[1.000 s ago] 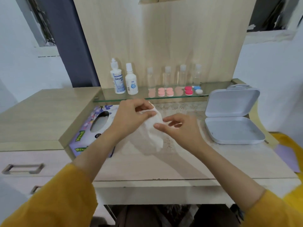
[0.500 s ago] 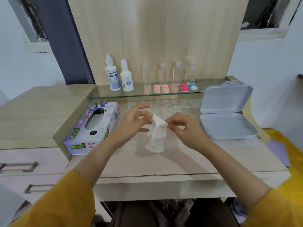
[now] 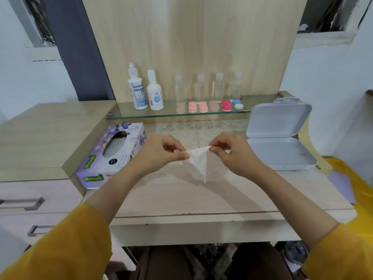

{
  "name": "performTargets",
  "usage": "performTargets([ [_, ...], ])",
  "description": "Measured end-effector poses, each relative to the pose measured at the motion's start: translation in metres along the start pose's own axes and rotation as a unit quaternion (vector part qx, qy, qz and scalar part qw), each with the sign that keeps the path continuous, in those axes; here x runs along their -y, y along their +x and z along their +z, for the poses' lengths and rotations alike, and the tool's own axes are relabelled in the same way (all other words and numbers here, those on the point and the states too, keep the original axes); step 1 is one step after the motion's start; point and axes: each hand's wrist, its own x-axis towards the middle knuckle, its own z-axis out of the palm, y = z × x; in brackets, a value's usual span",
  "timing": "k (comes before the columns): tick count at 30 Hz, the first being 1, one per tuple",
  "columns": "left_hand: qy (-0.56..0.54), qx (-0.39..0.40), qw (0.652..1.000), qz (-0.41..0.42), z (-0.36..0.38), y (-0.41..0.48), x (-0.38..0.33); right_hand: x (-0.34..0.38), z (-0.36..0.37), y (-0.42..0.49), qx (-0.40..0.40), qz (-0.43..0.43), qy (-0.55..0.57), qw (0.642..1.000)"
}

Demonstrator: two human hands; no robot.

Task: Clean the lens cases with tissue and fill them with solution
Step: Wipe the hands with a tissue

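Left hand (image 3: 161, 153) and right hand (image 3: 235, 153) each pinch a top corner of the tissue (image 3: 198, 165) above the worktop (image 3: 201, 197), lens cases (image 3: 203, 107) on the shelf (image 3: 141, 115)

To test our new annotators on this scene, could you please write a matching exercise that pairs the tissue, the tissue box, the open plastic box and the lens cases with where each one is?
Things
1. tissue
2. tissue box
3. plastic box
4. lens cases

Places
A. in a row on the glass shelf
B. lid open, at the right of the desk
C. pinched between the left hand and the right hand
D. at the left of the desk

Pairs: 1-C, 2-D, 3-B, 4-A
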Motion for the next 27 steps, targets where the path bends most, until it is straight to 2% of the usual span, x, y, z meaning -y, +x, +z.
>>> performTargets([
  [3,0.015,-0.038,0.999,0.019,0.001,0.004,0.0,0.0,-0.003,0.002,-0.018,-0.007,-0.005,1.0],
  [5,-0.005,-0.046,0.999,0.002,0.002,0.005,0.0,0.0,-0.004,0.002,-0.021,0.004,0.007,1.0],
  [8,-0.026,-0.052,0.998,-0.031,0.009,0.004,-0.001,0.003,-0.002,-0.001,0.008,0.038,0.063,0.997],
  [10,-0.04,-0.062,0.997,-0.034,0.015,0.001,-0.004,0.003,0.002,-0.003,0.029,0.047,0.055,0.997],
  [13,-0.069,-0.047,0.996,-0.045,0.02,-0.003,-0.007,0.003,0.004,-0.005,0.02,0.041,0.029,0.999],
  [16,-0.025,-0.025,0.999,-0.037,0.022,-0.002,-0.008,0.004,0.005,-0.005,0.029,0.032,0.034,0.999],
  [20,0.038,-0.033,0.999,-0.018,0.025,0.004,-0.006,0.001,0.008,-0.004,0.016,0.027,0.102,0.994],
  [23,-0.008,-0.03,0.999,-0.017,0.024,0.003,-0.002,-0.004,0.008,-0.005,0.013,0.066,0.254,0.965],
  [24,-0.031,-0.023,0.999,-0.015,0.023,0.002,-0.002,-0.006,0.007,-0.004,0.007,0.08,0.275,0.958],
  [27,-0.072,-0.007,0.997,0.007,0.02,-0.003,0.0,-0.014,0.009,-0.002,-0.007,0.072,0.24,0.968],
])
